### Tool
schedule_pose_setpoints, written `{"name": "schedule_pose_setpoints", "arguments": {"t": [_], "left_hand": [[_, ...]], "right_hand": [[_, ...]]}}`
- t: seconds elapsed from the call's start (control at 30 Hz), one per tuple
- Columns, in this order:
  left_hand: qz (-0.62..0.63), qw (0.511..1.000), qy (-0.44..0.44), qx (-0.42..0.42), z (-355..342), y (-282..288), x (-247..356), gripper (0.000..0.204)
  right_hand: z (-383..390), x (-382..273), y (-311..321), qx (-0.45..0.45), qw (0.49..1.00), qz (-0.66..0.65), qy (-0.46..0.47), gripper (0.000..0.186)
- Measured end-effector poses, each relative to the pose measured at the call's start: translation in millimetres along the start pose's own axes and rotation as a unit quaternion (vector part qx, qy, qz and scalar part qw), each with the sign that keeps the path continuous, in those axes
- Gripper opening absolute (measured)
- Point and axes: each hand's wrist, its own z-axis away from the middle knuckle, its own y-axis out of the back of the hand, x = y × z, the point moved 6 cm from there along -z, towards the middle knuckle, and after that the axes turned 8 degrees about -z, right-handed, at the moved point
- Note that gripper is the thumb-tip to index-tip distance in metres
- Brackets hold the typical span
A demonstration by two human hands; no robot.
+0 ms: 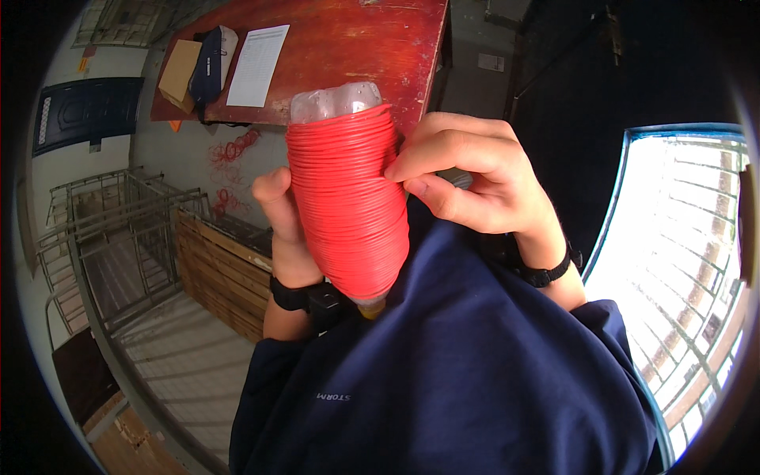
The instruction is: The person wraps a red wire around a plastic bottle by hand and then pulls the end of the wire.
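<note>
A clear plastic bottle (pixel 332 100), wound round with many turns of red cord (pixel 344 206), is held upside down in front of my chest, its yellow cap (pixel 372 311) at the lower end. My left hand (pixel 281 214) grips it from the left and behind, thumb along its side, most fingers hidden behind it. My right hand (pixel 483 178) is at the bottle's right side, its index fingertip and thumb close together on the red cord near the middle, the other fingers curled.
Beyond my hands is a red wooden table (pixel 340 39) with a cardboard box (pixel 178 75), dark bag (pixel 210 75) and paper sheet (pixel 253 63). Loose red cord (pixel 237 146) hangs below it. Metal bed frames (pixel 83 261) stand left, wooden slats (pixel 218 269) nearby. A barred window (pixel 673 261) is right.
</note>
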Motion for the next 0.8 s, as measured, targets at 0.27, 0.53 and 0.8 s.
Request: {"name": "schedule_pose_setpoints", "arguments": {"t": [0.27, 0.53, 0.8], "left_hand": [[0.066, 0.993, 0.009, -0.094, -7, 0, -4, 0.076], [0.033, 0.994, -0.031, -0.103, -7, -7, -2, 0.081], [0.050, 0.996, -0.055, -0.056, -2, -21, -1, 0.107]], "right_hand": [[4, -1, 1, 0.003, 0.998, 0.002, -0.062, 0.020], [-1, -18, -6, 0.003, 0.999, 0.000, -0.048, 0.019], [2, -10, -3, 0.008, 1.000, -0.022, -0.009, 0.022]]}}
